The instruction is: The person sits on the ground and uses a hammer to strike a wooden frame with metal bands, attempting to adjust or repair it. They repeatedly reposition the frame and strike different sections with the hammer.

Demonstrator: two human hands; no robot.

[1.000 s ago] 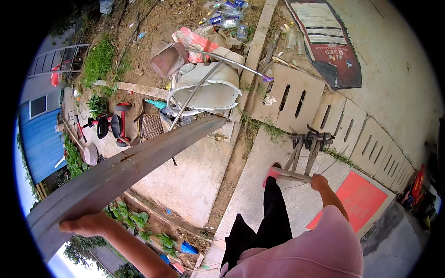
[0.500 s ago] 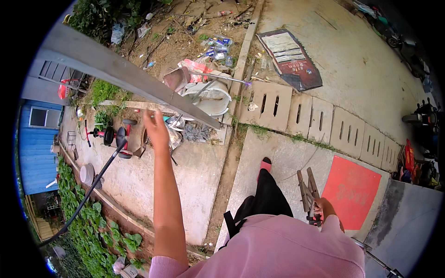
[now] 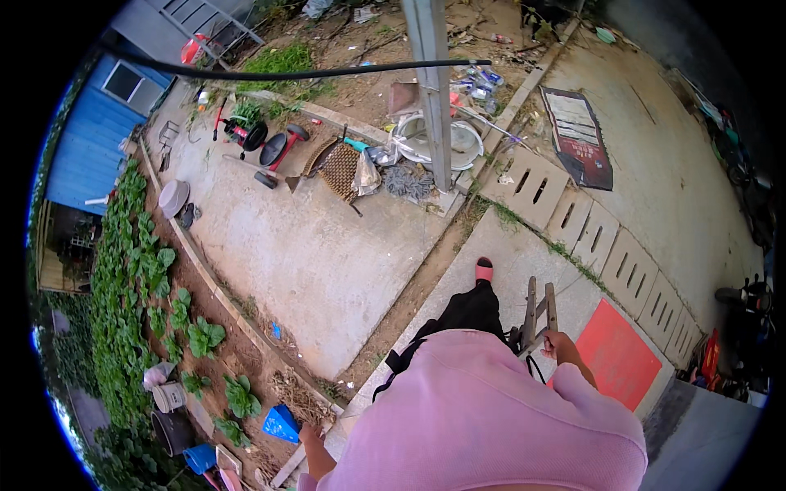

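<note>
The fingers of my right hand [image 3: 562, 347] are curled closed on the wooden frame [image 3: 551, 311], whose two dark bars point forward, away from me. I hold it above the pale paving slab [image 3: 516, 241], between my black trouser leg [image 3: 468, 315] and the red mat [image 3: 616, 353] by the slab's right edge; I cannot tell whether it touches the ground.

My left hand [image 3: 310, 434] is low, near the blue container [image 3: 281, 423]; I cannot tell whether its fingers are apart, together or touching that.

My pink slipper [image 3: 484, 270] rests on the slab, and slotted covers [image 3: 594, 236] run along its far edge. Left of it, across a soil strip, lies a concrete pad [image 3: 295, 278]. A grey post [image 3: 434, 90] stands at the pad's far right corner, with a grey bundle [image 3: 409, 182] just beside its foot and a woven piece [image 3: 337, 172] farther left.
</note>
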